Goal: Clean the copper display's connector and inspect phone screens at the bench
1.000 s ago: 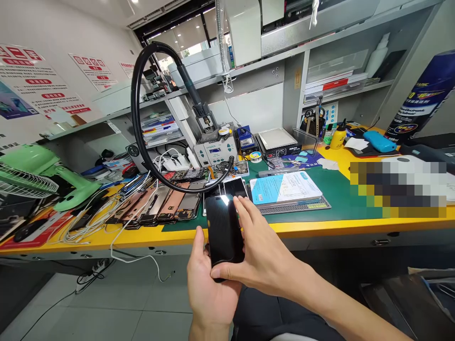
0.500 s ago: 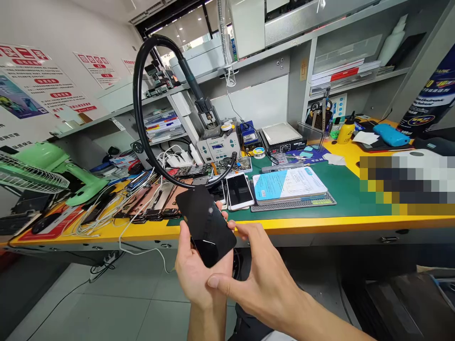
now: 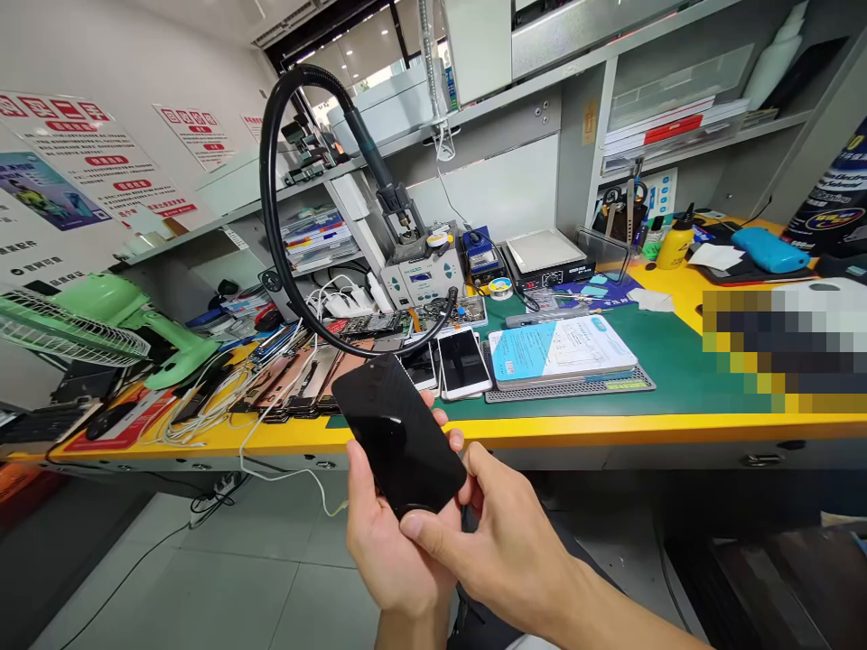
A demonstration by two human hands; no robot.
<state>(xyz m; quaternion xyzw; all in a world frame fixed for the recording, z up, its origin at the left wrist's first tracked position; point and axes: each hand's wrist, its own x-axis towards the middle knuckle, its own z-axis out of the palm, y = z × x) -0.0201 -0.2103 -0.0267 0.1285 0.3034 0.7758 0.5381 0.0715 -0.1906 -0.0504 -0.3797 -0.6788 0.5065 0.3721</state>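
Observation:
A black smartphone (image 3: 399,433) is held tilted in front of the bench, its dark glossy face toward me with light glinting on it. My left hand (image 3: 389,551) cradles it from below, thumb along the left edge and fingertips showing at the right edge. At the lower end, my right hand (image 3: 505,528) grips the phone, its thumb at the bottom edge and its bent fingers at the lower right corner. The phone's back and part of my left palm are hidden. Beyond it, a white phone (image 3: 464,364) lies on the green mat (image 3: 677,366).
A black flexible hose (image 3: 269,181) arches above the bench. Behind stand a soldering station (image 3: 420,275) and a hot plate (image 3: 548,257). Booklets (image 3: 562,348) lie on the mat. White cables (image 3: 186,424) and a green fan (image 3: 128,316) are at left. The bench's yellow edge (image 3: 575,431) runs across.
My right hand has moved in from beside the phone onto its lower end, thumb now at the bottom edge. The phone has shifted slightly right and down, and its reflections have changed.

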